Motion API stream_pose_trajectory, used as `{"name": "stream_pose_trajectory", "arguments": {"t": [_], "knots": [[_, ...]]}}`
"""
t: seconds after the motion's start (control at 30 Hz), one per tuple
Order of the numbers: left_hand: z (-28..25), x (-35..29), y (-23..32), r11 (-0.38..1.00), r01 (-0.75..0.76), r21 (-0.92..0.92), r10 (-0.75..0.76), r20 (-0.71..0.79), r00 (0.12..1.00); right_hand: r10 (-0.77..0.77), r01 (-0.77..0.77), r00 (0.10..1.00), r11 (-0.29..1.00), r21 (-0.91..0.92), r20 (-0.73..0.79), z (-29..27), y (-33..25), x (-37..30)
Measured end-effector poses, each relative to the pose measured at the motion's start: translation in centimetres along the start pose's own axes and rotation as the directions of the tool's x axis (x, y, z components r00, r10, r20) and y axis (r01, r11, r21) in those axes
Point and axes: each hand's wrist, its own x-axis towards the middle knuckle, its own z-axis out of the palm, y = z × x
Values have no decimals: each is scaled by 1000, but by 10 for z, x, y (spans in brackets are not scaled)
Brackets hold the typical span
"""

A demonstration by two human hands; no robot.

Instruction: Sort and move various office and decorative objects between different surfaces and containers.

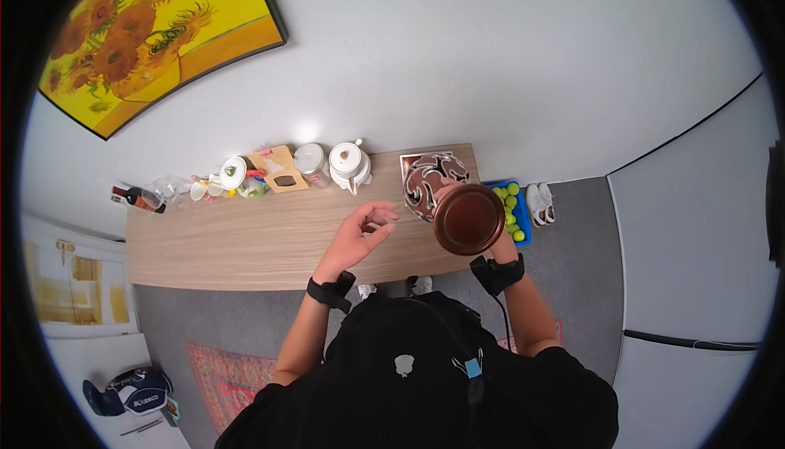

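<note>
My right hand (503, 246) grips a brown vase (433, 186) with silver and black swirls, its fingertips showing around the narrower part. The vase is tilted, with a round glossy brown end facing up toward me; I cannot tell whether that is its mouth or its base. It is over the right end of the wooden table (245, 240). To its left, my left hand (360, 236) hovers above the table with loosely bent fingers apart and nothing in them. Behind the vase, a pale-edged square piece (409, 163) is partly hidden.
Along the table's back are a white teapot (346, 159), a lidded canister (311, 161), a brown paper bag (280, 168), a lidded white pot (233, 172), small cups (207, 188) and a bottle (139, 198). A blue crate (523, 234) of yellow-green balls and white shoes (540, 204) stand at the right.
</note>
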Motion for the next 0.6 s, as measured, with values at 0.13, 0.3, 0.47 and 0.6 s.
{"name": "stream_pose_trajectory", "arguments": {"t": [0.13,0.3,0.47,0.6], "knots": [[-11,3,-29,933,72,-353,-90,-34,995,-217,245,968,929,-279,127,20,-62,-1],[-12,-15,-25,978,13,-210,-17,-17,1000,-78,74,997,956,-284,-2,53,-68,-21],[-19,-37,-4,968,-96,-233,140,182,973,-14,35,997,947,-318,69,69,-55,-24],[-18,-51,47,969,-235,77,205,277,939,31,43,985,909,-414,171,86,-69,-11]]}}
